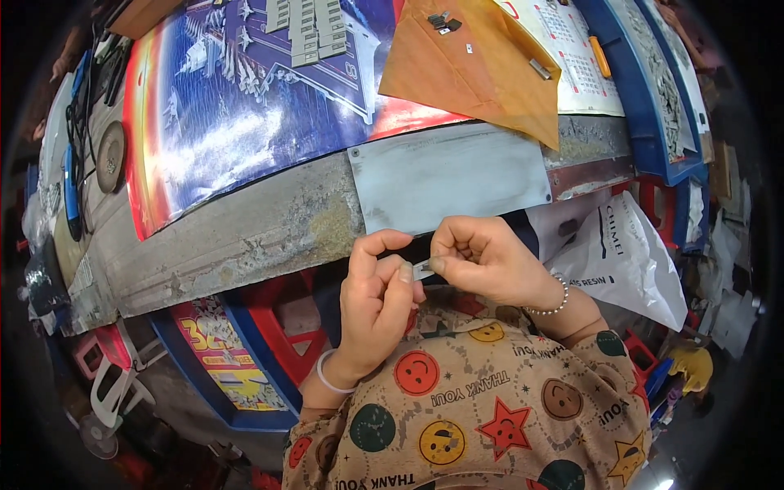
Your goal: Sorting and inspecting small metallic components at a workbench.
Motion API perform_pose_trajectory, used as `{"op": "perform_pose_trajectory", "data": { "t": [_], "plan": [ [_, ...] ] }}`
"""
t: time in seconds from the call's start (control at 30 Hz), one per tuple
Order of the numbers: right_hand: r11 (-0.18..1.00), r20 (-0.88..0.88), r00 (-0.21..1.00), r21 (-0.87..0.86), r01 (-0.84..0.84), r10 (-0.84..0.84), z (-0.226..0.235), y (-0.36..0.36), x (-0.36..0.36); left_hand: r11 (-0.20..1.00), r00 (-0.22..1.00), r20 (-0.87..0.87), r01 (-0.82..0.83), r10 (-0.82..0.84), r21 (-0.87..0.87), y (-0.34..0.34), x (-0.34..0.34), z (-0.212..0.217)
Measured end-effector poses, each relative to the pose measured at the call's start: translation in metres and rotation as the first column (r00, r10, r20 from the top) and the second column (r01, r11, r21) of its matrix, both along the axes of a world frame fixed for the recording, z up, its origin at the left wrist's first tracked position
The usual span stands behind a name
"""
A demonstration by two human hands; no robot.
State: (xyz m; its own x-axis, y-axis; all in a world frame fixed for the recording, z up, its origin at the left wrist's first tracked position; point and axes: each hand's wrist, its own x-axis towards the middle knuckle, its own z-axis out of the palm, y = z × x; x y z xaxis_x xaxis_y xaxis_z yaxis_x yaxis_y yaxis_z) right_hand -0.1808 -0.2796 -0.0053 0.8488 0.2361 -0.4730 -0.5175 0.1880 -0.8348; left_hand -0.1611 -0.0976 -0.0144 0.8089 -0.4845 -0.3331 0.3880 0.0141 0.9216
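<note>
My left hand (374, 300) and my right hand (480, 260) meet just off the table's near edge, in front of my patterned top. Between their fingertips is a small, pale, flat piece (421, 269), mostly covered by the fingers; its kind does not show. The left thumb and fingers pinch one end, while the right thumb and curled fingers grip the other. Just beyond the hands, a grey-white plate (449, 184) lies on the table edge. Farther off, an orange-brown sheet (457, 77) bears several small black pieces (443, 23) and a short metal strip (540, 69).
Grey rectangular parts (306, 33) stand in rows on a glossy poster (245, 139). At the left are a blue-handled tool (72, 196) and a round dish (111, 157). Blue trays (625, 73) flank me, a white bag (633, 261) hangs right, and a person (692, 371) is lower right.
</note>
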Motion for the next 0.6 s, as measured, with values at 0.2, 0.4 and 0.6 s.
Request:
{"op": "perform_pose_trajectory", "data": {
  "t": [0.2,0.4,0.6],
  "plan": [
    [0.975,0.143,0.986,-0.217,-0.057,0.090,0.005,0.000,0.002,0.997,0.989,0.145,0.019,-0.030,0.081,0.002,-0.002,0.000],
    [0.935,0.213,0.964,-0.345,-0.078,0.159,0.009,0.002,0.003,0.987,0.937,0.345,0.000,-0.057,0.163,-0.001,-0.002,0.000],
    [0.887,0.279,0.935,-0.457,-0.072,0.220,0.013,0.002,0.005,0.989,0.851,0.523,-0.113,0.049,0.092,-0.005,-0.007,-0.013]
  ]
}}
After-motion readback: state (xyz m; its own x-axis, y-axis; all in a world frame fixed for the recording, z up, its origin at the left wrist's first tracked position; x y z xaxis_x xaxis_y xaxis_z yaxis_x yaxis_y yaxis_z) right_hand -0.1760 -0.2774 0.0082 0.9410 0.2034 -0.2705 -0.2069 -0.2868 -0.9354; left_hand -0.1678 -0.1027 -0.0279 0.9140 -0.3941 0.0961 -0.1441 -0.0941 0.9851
